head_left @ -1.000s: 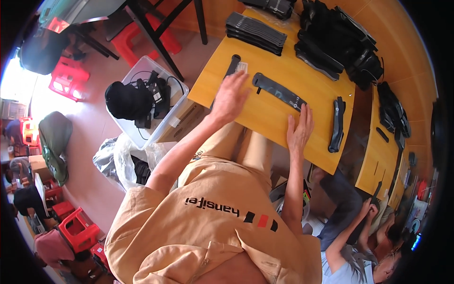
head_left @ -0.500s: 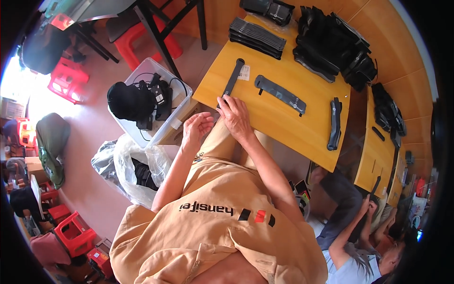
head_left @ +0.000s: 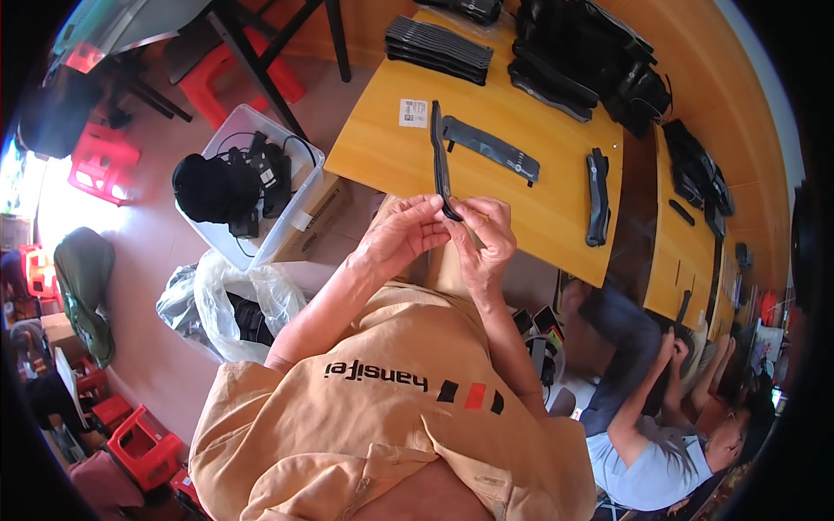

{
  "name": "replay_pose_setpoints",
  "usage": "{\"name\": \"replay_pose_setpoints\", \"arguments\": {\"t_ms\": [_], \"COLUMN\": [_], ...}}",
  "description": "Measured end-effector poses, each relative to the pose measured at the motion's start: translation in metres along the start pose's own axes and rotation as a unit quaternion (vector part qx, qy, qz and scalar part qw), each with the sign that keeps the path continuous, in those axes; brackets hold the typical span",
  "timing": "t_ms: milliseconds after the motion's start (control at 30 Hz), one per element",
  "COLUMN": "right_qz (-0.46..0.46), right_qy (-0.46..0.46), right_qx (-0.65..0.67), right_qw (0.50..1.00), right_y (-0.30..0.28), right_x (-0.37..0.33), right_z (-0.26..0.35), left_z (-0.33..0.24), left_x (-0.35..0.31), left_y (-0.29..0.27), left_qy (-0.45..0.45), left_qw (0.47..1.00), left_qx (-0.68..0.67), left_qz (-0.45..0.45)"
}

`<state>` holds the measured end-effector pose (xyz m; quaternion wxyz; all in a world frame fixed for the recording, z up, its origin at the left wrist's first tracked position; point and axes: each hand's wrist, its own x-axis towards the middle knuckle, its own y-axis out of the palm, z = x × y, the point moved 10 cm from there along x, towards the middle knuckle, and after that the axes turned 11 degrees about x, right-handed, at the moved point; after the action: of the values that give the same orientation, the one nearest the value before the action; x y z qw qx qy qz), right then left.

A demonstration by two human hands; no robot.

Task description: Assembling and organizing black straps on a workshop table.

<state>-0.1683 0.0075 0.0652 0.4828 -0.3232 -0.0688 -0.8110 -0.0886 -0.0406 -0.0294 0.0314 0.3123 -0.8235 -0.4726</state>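
Observation:
A narrow black strap [head_left: 440, 161] stands out from my hands over the table's near edge, its far end toward the back. Both hands pinch its near end: my left hand [head_left: 401, 236] from the left, thumb and fingers closed, and my right hand [head_left: 485, 241] from the right. The fingertips partly hide that end. Just beyond the strap, a wide dark grey band [head_left: 493, 150] with rounded ends lies flat on the yellow table [head_left: 382, 156]. A folded black band [head_left: 597, 195] rests near the table's right edge.
At the back are a stack of black straps [head_left: 439, 50] and a heap of black pieces [head_left: 578, 56]. A white label [head_left: 413, 113] lies at left. Beside me stand a clear plastic bin [head_left: 300, 204] and a plastic bag [head_left: 213, 304]. A co-worker [head_left: 643, 460] sits at right.
My right hand has lifted the strap's near end and drawn it right and toward me. My left hand has come over from the left and now grips it too. The view has shifted slightly.

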Motion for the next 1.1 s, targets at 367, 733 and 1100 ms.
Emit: {"name": "replay_pose_setpoints", "arguments": {"t_ms": [367,733,1100], "right_qz": [0.083,0.149,0.121], "right_qy": [0.002,0.07,-0.02], "right_qx": [0.045,0.066,-0.062], "right_qw": [0.996,0.984,0.991], "right_y": [-0.025,-0.026,-0.013], "right_x": [0.014,0.02,0.025], "right_z": [0.017,0.011,0.039], "left_z": [-0.02,-0.018,-0.024], "left_x": [-0.006,-0.006,-0.011], "left_y": [0.02,0.023,0.014], "left_qy": [0.051,0.035,0.056], "left_qw": [0.982,0.975,0.972], "left_qx": [0.168,0.211,0.196], "left_qz": [-0.061,-0.063,-0.118]}}
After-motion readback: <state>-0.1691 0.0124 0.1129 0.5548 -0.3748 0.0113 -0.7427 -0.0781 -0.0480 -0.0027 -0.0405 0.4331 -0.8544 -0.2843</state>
